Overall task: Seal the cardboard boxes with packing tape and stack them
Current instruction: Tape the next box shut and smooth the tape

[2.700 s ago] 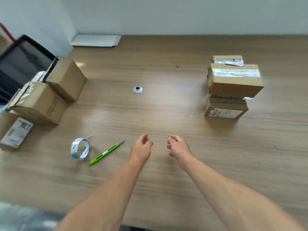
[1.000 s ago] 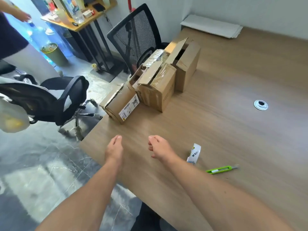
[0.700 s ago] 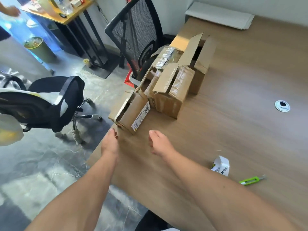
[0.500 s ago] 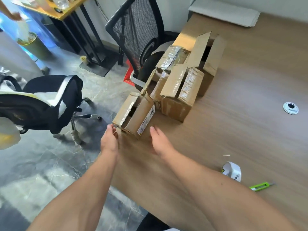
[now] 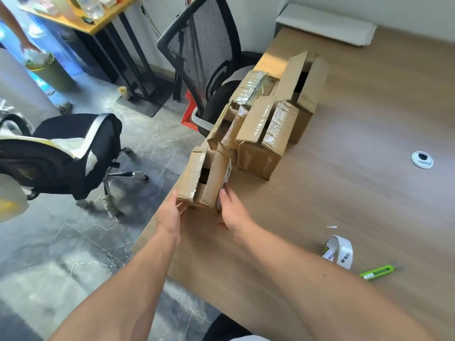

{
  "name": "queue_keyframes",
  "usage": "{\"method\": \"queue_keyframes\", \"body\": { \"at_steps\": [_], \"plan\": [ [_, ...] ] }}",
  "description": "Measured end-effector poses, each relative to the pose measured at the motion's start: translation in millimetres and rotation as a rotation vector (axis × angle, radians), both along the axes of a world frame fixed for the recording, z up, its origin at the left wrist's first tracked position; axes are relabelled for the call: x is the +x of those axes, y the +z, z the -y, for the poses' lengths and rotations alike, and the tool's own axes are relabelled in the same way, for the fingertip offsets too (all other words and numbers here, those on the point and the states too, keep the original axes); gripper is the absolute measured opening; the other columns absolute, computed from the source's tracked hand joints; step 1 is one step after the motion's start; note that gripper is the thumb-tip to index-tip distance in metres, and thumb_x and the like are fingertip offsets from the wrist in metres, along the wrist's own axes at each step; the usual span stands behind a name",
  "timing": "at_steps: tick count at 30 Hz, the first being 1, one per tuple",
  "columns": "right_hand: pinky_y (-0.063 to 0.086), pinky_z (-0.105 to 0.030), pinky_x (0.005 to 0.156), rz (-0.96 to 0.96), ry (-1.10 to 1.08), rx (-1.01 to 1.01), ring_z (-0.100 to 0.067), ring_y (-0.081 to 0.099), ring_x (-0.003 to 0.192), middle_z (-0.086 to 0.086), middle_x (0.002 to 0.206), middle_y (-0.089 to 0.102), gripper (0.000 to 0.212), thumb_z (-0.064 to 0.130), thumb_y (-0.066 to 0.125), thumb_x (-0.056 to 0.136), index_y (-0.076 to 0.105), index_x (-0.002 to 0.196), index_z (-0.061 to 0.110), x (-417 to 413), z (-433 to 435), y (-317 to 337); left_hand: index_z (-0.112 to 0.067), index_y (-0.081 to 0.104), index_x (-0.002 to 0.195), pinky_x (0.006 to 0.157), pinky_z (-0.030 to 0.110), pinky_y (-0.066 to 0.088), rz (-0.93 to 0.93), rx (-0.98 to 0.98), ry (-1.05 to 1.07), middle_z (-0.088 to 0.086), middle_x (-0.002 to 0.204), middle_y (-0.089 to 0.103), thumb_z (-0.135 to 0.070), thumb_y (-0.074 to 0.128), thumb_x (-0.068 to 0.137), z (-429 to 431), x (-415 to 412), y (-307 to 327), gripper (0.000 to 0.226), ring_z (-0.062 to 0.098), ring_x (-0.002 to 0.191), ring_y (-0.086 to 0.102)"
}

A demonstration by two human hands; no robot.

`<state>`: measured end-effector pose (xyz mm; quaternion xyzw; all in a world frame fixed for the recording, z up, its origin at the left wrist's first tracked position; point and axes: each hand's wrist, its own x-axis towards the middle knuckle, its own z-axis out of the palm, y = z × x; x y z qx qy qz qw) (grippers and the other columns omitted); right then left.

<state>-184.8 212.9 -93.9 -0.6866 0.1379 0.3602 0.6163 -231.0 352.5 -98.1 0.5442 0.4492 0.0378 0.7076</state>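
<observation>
A small unsealed cardboard box (image 5: 205,177) with loose flaps sits at the left edge of the wooden table (image 5: 357,193). My left hand (image 5: 171,216) touches its left near corner and my right hand (image 5: 232,212) presses against its right side, so the box is between both hands. Behind it stand a medium box (image 5: 264,141) with shiny old tape and a larger open box (image 5: 304,94). A roll of packing tape (image 5: 339,251) and a green utility knife (image 5: 376,272) lie on the table to the right of my right forearm.
Two black office chairs, a near chair (image 5: 61,158) and a far chair (image 5: 204,52), stand on the floor left of the table. A stack of flat white sheets (image 5: 325,23) lies at the table's far edge. A round cable grommet (image 5: 422,159) sits at right. Another person's hand (image 5: 27,48) is far left.
My view has swung left from the stacked boxes to the unsealed ones. Both hands have reached forward and closed in on the small box's two sides.
</observation>
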Motion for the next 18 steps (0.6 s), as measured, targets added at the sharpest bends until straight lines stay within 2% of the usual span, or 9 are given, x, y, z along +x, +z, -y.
{"method": "queue_keyframes", "body": {
  "at_steps": [3, 5, 10, 13, 14, 16, 18],
  "plan": [
    [0.041, -0.048, 0.115, -0.004, -0.015, 0.008, -0.015, 0.046, 0.139, 0.011, 0.150, 0.050, 0.055, 0.057, 0.038, 0.100, 0.034, 0.153, 0.045, -18, 23, 0, -0.019, 0.070, 0.091, 0.083, 0.026, 0.047, -0.018, 0.005, -0.024, -0.005, 0.079, 0.073, -0.023, 0.043, 0.104, 20, -15, 3, 0.030, 0.009, 0.079, 0.068],
    [0.040, -0.047, 0.116, -0.013, -0.028, 0.027, -0.014, 0.047, 0.138, 0.012, 0.150, 0.049, 0.052, 0.053, 0.038, 0.103, 0.033, 0.154, 0.043, -32, 41, 1, -0.017, 0.067, 0.084, 0.076, 0.024, 0.048, -0.016, -0.002, -0.034, -0.006, 0.072, 0.071, -0.018, 0.041, 0.104, 39, -28, 7, 0.034, 0.008, 0.074, 0.068],
    [0.038, -0.047, 0.117, 0.005, -0.041, 0.027, -0.012, 0.049, 0.136, 0.013, 0.150, 0.051, 0.058, 0.059, 0.037, 0.097, 0.034, 0.153, 0.046, -68, 86, -1, -0.019, 0.070, 0.085, 0.072, 0.024, 0.047, -0.009, 0.000, -0.043, -0.006, 0.073, 0.071, -0.020, 0.044, 0.103, 86, -59, 15, 0.031, 0.011, 0.078, 0.066],
    [0.042, -0.046, 0.114, 0.020, -0.079, 0.035, -0.014, 0.051, 0.135, 0.012, 0.150, 0.051, 0.051, 0.051, 0.037, 0.104, 0.034, 0.154, 0.043, -83, 120, 12, -0.023, 0.069, 0.082, 0.079, 0.025, 0.042, 0.005, 0.020, -0.080, -0.006, 0.080, 0.068, -0.023, 0.045, 0.100, 119, -74, 21, 0.030, 0.013, 0.088, 0.063],
    [0.047, -0.045, 0.109, 0.020, -0.086, 0.034, -0.015, 0.052, 0.133, 0.013, 0.149, 0.051, 0.049, 0.050, 0.035, 0.106, 0.033, 0.154, 0.043, -86, 131, 18, -0.023, 0.069, 0.082, 0.082, 0.026, 0.041, 0.016, 0.024, -0.091, -0.005, 0.082, 0.067, -0.023, 0.045, 0.099, 129, -77, 24, 0.030, 0.013, 0.090, 0.062],
    [0.057, -0.039, 0.087, 0.015, -0.095, 0.026, -0.018, 0.054, 0.129, 0.012, 0.147, 0.051, 0.048, 0.051, 0.033, 0.106, 0.034, 0.153, 0.045, -88, 153, 30, -0.022, 0.071, 0.084, 0.085, 0.027, 0.040, 0.052, 0.032, -0.110, -0.004, 0.084, 0.067, -0.022, 0.044, 0.099, 151, -80, 33, 0.031, 0.013, 0.087, 0.061],
    [0.056, -0.033, 0.072, 0.037, -0.103, 0.020, -0.018, 0.055, 0.127, 0.012, 0.148, 0.050, 0.049, 0.053, 0.032, 0.105, 0.034, 0.153, 0.047, -87, 174, 41, -0.022, 0.071, 0.086, 0.083, 0.026, 0.040, 0.098, 0.045, -0.116, -0.003, 0.085, 0.067, -0.022, 0.043, 0.100, 173, -78, 45, 0.032, 0.013, 0.085, 0.059]
  ]
}}
